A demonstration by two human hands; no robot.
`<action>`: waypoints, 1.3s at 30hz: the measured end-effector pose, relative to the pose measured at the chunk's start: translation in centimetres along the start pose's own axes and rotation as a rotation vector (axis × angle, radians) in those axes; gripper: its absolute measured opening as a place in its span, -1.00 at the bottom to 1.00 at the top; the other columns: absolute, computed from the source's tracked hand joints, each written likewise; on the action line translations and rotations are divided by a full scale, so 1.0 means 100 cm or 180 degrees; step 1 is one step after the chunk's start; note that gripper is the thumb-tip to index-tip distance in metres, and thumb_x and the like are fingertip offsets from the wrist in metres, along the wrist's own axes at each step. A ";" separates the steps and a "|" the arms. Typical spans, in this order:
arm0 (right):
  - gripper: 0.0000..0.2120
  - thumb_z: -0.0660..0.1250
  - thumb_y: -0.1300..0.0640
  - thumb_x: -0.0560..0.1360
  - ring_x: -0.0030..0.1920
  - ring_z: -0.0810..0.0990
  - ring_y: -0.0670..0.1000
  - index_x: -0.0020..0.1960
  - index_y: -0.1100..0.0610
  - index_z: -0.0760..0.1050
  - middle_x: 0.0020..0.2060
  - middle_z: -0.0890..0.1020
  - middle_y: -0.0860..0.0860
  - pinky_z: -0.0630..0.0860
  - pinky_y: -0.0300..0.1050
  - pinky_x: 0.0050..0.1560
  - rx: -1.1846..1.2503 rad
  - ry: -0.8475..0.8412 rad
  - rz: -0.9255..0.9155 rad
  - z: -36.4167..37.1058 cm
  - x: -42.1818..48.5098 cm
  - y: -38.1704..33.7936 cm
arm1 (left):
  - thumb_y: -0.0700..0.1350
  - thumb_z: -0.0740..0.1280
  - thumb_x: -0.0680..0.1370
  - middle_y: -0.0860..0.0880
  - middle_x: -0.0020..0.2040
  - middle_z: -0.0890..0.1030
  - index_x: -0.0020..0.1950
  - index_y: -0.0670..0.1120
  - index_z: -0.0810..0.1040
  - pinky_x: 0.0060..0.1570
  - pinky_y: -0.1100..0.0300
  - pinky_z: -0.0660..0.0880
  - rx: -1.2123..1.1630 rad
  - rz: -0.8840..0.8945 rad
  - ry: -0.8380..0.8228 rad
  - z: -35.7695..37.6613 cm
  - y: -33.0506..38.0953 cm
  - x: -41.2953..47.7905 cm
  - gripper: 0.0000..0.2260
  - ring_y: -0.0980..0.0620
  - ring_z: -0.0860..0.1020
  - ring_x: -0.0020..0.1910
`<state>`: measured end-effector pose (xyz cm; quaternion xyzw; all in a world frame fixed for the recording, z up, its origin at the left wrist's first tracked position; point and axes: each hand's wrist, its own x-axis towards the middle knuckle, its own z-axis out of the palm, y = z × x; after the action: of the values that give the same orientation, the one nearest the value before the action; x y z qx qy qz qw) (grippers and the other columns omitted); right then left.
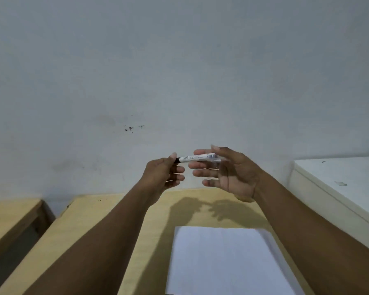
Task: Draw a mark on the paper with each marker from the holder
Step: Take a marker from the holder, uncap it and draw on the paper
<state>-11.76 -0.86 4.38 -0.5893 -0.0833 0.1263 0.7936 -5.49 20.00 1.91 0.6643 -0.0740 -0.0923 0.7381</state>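
Both hands [165,172] [228,173] grip slim white marker [197,157].

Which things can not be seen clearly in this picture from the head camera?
- Marker holder: not in the head view at all.
- Marker: its dark end sits in the left hand, so whether a cap is on cannot be told; the print is too small to read.
- Right hand: fingers are spread and blurred, so its grip is unclear.
- Paper: the near part is cut by the bottom edge and the right arm.
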 end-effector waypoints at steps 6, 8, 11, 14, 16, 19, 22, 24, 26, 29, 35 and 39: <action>-0.58 0.49 -0.16 0.41 -0.39 0.55 -0.02 0.09 0.14 0.63 -0.29 0.65 0.06 0.37 -0.17 -0.38 0.0094 0.0914 0.0039 0.027 0.038 0.084 | 0.11 0.18 0.70 -0.07 -0.35 0.53 -0.01 -0.13 0.64 -0.37 0.17 0.44 0.0383 -0.0291 0.0041 -0.015 -0.060 -0.005 -0.62 -0.02 0.46 -0.43; -0.73 0.45 -0.06 0.52 -0.44 0.48 -0.03 0.02 0.14 0.62 -0.34 0.63 0.06 0.30 -0.18 -0.39 -0.0086 0.1106 0.0017 0.028 0.047 0.097 | 0.11 0.12 0.71 -0.05 -0.41 0.38 -0.17 -0.11 0.52 -0.39 0.19 0.32 0.0481 -0.0282 0.0009 -0.018 -0.073 -0.003 -0.59 -0.01 0.33 -0.44; -0.86 0.38 0.14 0.59 -0.40 0.49 0.00 -0.01 0.23 0.60 -0.33 0.60 0.12 0.34 -0.13 -0.29 -0.0179 0.1092 -0.0171 0.017 0.051 0.091 | 0.08 0.06 0.73 0.07 -0.51 0.29 -0.24 -0.06 0.36 -0.45 0.23 0.23 0.0159 -0.0314 0.0304 -0.031 -0.085 0.002 -0.61 0.05 0.23 -0.53; -0.88 0.32 0.22 0.60 -0.38 0.54 0.03 -0.01 0.26 0.60 -0.33 0.59 0.17 0.39 -0.14 -0.34 -0.0396 0.1222 -0.0330 -0.005 0.046 0.075 | 0.07 0.11 0.72 0.09 -0.44 0.44 -0.20 -0.13 0.42 -0.41 0.19 0.30 0.0866 -0.0069 0.0638 -0.066 -0.101 0.011 -0.61 0.02 0.36 -0.50; -0.83 0.30 0.21 0.60 -0.34 0.64 0.09 0.06 0.26 0.63 -0.28 0.66 0.19 0.47 -0.13 -0.35 -0.0740 0.1208 -0.0195 -0.012 0.041 0.075 | 0.11 0.18 0.68 0.09 -0.24 0.61 -0.17 -0.13 0.45 -0.29 0.11 0.40 0.2392 0.0289 0.0545 -0.084 -0.114 0.011 -0.63 -0.05 0.55 -0.30; -0.83 0.36 0.19 0.57 -0.22 0.72 0.15 0.06 0.25 0.66 -0.20 0.72 0.22 0.58 -0.05 -0.26 -0.0988 0.1105 0.0120 -0.006 0.039 0.098 | 0.15 0.21 0.61 0.06 -0.25 0.57 -0.22 0.00 0.38 -0.31 0.10 0.33 0.3758 0.0554 0.0193 -0.081 -0.126 0.006 -0.70 -0.06 0.52 -0.25; -0.95 0.49 0.24 0.43 -0.40 0.58 0.11 -0.12 0.18 0.64 -0.36 0.64 0.18 0.42 -0.07 -0.34 -0.1020 0.1211 0.0045 0.003 0.038 0.132 | 0.14 0.19 0.60 0.05 -0.21 0.52 -0.16 0.01 0.38 -0.25 0.10 0.34 0.4326 0.0844 0.0020 -0.067 -0.131 0.004 -0.75 -0.07 0.48 -0.19; -0.90 0.52 0.25 0.37 -0.50 0.46 0.05 -0.19 0.17 0.61 -0.43 0.56 0.18 0.33 -0.11 -0.39 -0.0953 0.1344 -0.0084 0.008 0.039 0.151 | 0.14 0.20 0.61 0.07 -0.22 0.49 -0.13 0.00 0.38 -0.24 0.11 0.34 0.4278 0.0906 0.0019 -0.066 -0.133 0.003 -0.75 -0.05 0.47 -0.19; -0.89 0.52 0.20 0.36 -0.51 0.48 0.07 -0.26 0.16 0.59 -0.44 0.57 0.18 0.38 -0.11 -0.41 -0.0976 0.1528 -0.0160 0.012 0.039 0.164 | 0.16 0.23 0.60 0.12 -0.28 0.45 -0.13 -0.02 0.40 -0.25 0.12 0.33 0.4081 0.0923 0.0024 -0.067 -0.136 0.002 -0.72 -0.01 0.48 -0.21; -0.84 0.51 0.16 0.43 -0.44 0.61 0.13 -0.27 0.16 0.59 -0.41 0.68 0.18 0.54 -0.05 -0.34 -0.1081 0.1790 -0.0158 0.019 0.038 0.176 | 0.25 0.30 0.53 0.14 -0.22 0.54 -0.10 -0.03 0.43 -0.23 0.11 0.44 0.3610 0.1031 0.0041 -0.070 -0.142 -0.003 -0.65 0.05 0.56 -0.15; -0.84 0.50 0.04 0.44 -0.39 0.72 -0.01 -0.23 0.10 0.62 -0.35 0.73 0.04 0.66 -0.01 -0.22 -0.1916 0.1939 -0.0234 0.025 0.031 0.188 | 0.28 0.38 0.47 0.11 -0.04 0.52 0.11 -0.02 0.49 -0.13 0.19 0.37 0.3307 0.1258 0.0237 -0.085 -0.155 -0.023 -0.58 0.06 0.48 -0.05; -0.84 0.49 0.02 0.42 -0.38 0.73 -0.02 -0.25 0.08 0.60 -0.35 0.72 0.01 0.67 0.03 -0.20 -0.1996 0.1951 -0.0198 0.028 0.029 0.189 | 0.29 0.39 0.46 0.12 0.04 0.48 0.33 0.04 0.48 -0.01 0.14 0.45 0.3336 0.1208 0.0207 -0.090 -0.160 -0.029 -0.47 0.06 0.47 0.09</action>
<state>-11.69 7.73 -12.95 -0.8091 0.1040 -0.1097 0.5678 -6.82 27.73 -14.96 0.9199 -0.2055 0.1118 0.3146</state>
